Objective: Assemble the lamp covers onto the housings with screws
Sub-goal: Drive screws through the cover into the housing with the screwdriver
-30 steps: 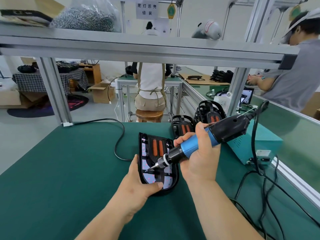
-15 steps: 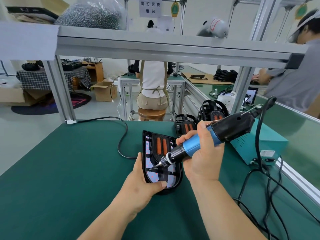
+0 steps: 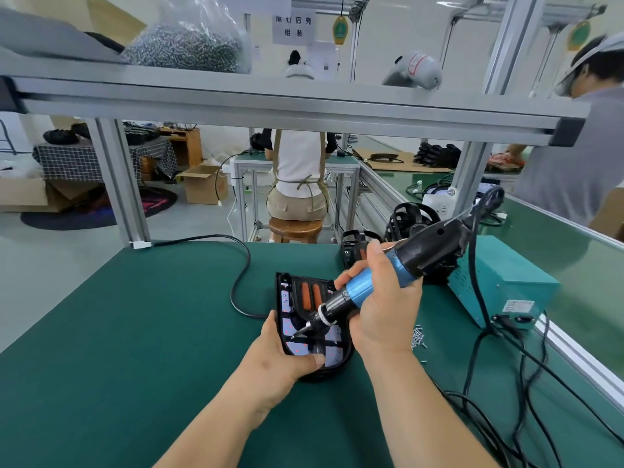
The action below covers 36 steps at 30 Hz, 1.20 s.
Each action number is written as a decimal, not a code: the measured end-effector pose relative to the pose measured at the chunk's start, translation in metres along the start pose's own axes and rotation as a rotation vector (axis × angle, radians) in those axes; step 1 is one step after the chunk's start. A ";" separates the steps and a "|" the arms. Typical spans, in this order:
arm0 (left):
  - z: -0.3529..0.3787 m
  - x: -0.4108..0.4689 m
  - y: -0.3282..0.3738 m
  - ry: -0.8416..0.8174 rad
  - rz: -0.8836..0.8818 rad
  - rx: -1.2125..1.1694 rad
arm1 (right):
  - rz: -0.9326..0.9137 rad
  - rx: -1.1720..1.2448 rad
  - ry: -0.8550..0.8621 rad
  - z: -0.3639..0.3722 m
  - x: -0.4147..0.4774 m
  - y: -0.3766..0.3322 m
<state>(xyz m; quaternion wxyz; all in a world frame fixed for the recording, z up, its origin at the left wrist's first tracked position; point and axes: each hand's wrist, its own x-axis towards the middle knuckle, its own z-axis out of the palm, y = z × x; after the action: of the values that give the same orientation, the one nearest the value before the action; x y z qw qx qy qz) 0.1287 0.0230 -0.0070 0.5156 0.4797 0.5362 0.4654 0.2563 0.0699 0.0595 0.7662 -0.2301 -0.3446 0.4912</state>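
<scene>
Fastening a screw on the lamp

My left hand [image 3: 270, 363] grips the near end of the lamp [image 3: 305, 295], which lies on the table [image 3: 135, 332]. My right hand [image 3: 381, 315] is closed around the electric screwdriver [image 3: 368, 285], tip on the cover. I think this lamp is half done; loose screws [image 3: 418, 337] wait beside it.

The right hand [image 3: 381, 312] hides the right side of the lamp housing [image 3: 287, 298]. The left hand [image 3: 280, 361] covers its near left edge. The tip of the electric screwdriver [image 3: 368, 287] is too small to tell if it sits on a screw. The pile of screws [image 3: 418, 339] is partly behind the right wrist. Both arms are cut off at the bottom edge.
</scene>
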 end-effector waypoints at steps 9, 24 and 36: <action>0.000 0.002 -0.001 0.012 0.011 0.028 | -0.013 0.001 -0.031 0.001 -0.002 -0.002; 0.001 0.003 -0.002 0.016 0.026 0.040 | -0.013 -0.037 -0.054 0.005 0.001 -0.001; 0.000 0.003 -0.003 0.008 0.037 0.038 | -0.012 -0.014 -0.038 0.001 0.000 0.001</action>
<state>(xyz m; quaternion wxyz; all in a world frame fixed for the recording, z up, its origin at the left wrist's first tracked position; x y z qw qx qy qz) 0.1288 0.0252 -0.0103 0.4957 0.4974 0.5379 0.4663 0.2545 0.0704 0.0597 0.7609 -0.2242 -0.3639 0.4882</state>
